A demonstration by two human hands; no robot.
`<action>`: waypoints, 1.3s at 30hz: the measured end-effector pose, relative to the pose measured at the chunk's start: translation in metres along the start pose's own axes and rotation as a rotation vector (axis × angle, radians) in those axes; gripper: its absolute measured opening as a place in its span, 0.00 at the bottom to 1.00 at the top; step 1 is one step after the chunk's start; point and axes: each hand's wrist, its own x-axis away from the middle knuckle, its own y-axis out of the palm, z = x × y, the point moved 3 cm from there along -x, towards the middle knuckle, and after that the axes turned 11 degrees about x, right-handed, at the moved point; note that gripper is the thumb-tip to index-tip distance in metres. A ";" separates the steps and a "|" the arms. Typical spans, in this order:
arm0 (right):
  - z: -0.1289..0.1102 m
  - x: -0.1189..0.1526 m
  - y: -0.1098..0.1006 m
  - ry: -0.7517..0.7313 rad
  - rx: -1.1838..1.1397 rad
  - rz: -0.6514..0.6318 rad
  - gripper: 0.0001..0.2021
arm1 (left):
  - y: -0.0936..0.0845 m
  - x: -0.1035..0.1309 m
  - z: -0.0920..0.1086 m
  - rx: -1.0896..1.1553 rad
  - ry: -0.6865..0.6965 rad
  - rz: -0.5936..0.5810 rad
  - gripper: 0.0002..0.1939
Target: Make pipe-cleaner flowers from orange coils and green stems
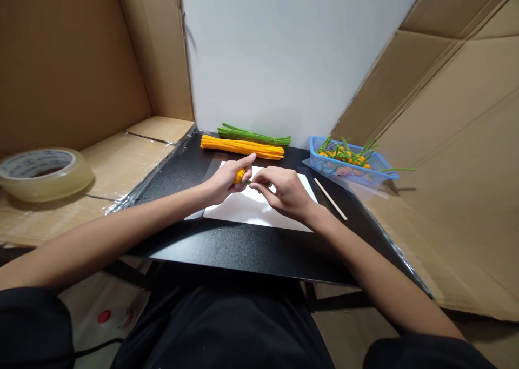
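Observation:
My left hand (227, 182) is closed around a small yellow piece (240, 175), whose rounded side shows between the fingers. A short green stem (248, 182) runs from it toward my right hand (280, 189), which pinches the stem with thumb and forefinger. Both hands are over a white sheet (243, 209) on the black table (227, 245). Behind them lie a bundle of yellow strips (243, 146) and a bundle of green strips (255, 135). The far end of the green stem is hidden by my right fingers.
A blue basket (344, 169) with yellow pieces and green stems stands at the back right. A thin pale stick (330, 199) lies right of the sheet. Tape (46, 174) sits on cardboard at left. Cardboard walls flank the table.

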 end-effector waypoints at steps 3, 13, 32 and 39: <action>-0.002 -0.001 -0.001 -0.047 0.063 0.008 0.09 | 0.001 0.002 0.001 0.048 0.006 0.054 0.31; -0.005 -0.004 -0.006 -0.008 0.016 0.042 0.09 | 0.007 0.008 0.013 0.076 -0.009 0.114 0.21; 0.021 -0.002 -0.003 0.535 -0.285 0.080 0.13 | -0.023 -0.009 0.018 -0.346 0.327 -0.152 0.26; 0.016 0.000 -0.005 0.299 -0.034 0.108 0.08 | -0.026 -0.012 0.008 -0.330 0.328 -0.105 0.25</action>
